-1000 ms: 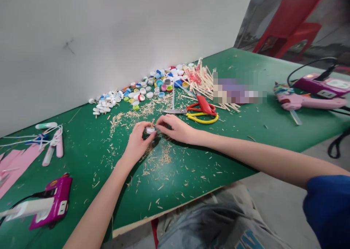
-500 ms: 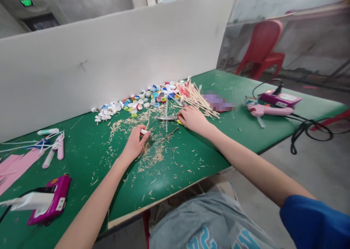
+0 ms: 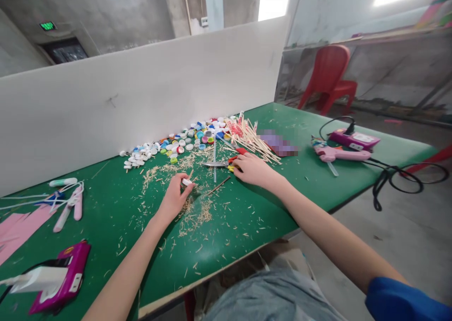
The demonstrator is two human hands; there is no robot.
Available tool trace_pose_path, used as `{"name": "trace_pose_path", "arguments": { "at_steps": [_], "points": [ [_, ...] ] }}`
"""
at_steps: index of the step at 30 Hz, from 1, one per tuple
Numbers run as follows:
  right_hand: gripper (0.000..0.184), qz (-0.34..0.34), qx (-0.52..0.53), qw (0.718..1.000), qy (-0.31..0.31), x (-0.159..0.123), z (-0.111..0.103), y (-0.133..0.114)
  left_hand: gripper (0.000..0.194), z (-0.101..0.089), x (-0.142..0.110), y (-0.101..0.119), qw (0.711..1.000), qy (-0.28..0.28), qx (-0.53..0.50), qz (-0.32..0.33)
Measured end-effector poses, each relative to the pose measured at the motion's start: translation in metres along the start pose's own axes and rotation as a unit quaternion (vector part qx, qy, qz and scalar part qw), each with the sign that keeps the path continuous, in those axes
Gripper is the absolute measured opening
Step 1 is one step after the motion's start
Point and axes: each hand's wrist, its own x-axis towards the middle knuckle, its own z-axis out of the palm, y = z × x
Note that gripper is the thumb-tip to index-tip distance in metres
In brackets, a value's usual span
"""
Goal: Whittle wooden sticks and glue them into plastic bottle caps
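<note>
My left hand (image 3: 174, 194) is closed over the shavings, pinching a small white bottle cap (image 3: 186, 182) with a short wooden stick (image 3: 191, 174) poking up from it. My right hand (image 3: 256, 171) lies on the table with curled fingers at the red and yellow handles of the scissors (image 3: 217, 164); the hand partly covers these handles. The scissor blades point left, toward my left hand. Just above my right fingers a red handle end (image 3: 242, 150) shows. A clear glue stick (image 3: 214, 158) crosses by the blades, and a thin brown stick (image 3: 219, 185) lies below them.
Bottle caps (image 3: 183, 141) are heaped along the white partition (image 3: 141, 95), beside a pile of wooden sticks (image 3: 259, 144). A pink glue gun (image 3: 341, 154) and a purple power strip (image 3: 355, 140) are on the right. Another power strip (image 3: 65, 276) sits front left. Wood shavings (image 3: 197, 212) litter the green table.
The view has tilted up slightly. My right hand has shifted a little right and nearer, uncovering more of the red handle end. My left hand keeps its pinch on the cap.
</note>
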Motion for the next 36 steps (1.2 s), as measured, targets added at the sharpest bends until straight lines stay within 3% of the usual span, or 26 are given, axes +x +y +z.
{"name": "trace_pose_path", "arguments": {
  "at_steps": [8, 13, 20, 25, 30, 36],
  "points": [
    [0.037, 0.041, -0.019, 0.999, -0.006, -0.002, 0.003, 0.017, 0.032, -0.001, -0.002, 0.002, 1.0, 0.004, 0.013, 0.007],
    [0.03, 0.06, -0.028, 0.998, -0.024, -0.006, -0.004, 0.026, 0.032, -0.001, -0.004, -0.001, 0.999, 0.001, 0.024, 0.036],
    [0.03, 0.006, 0.031, 0.999, -0.034, 0.012, 0.001, 0.012, 0.029, 0.001, -0.004, -0.001, 0.997, -0.012, 0.032, 0.069],
    [0.032, 0.041, 0.125, 0.991, -0.002, 0.016, 0.011, 0.001, 0.03, 0.001, -0.003, -0.003, 0.997, -0.007, 0.03, 0.067],
    [0.042, 0.097, 0.281, 0.954, 0.043, 0.016, 0.003, 0.0, 0.032, 0.002, -0.002, -0.005, 0.998, 0.014, 0.013, 0.051],
    [0.052, 0.063, 0.476, 0.877, -0.011, 0.015, -0.016, -0.014, 0.027, 0.003, -0.003, -0.002, 0.997, 0.061, -0.035, 0.015]
  ]
}}
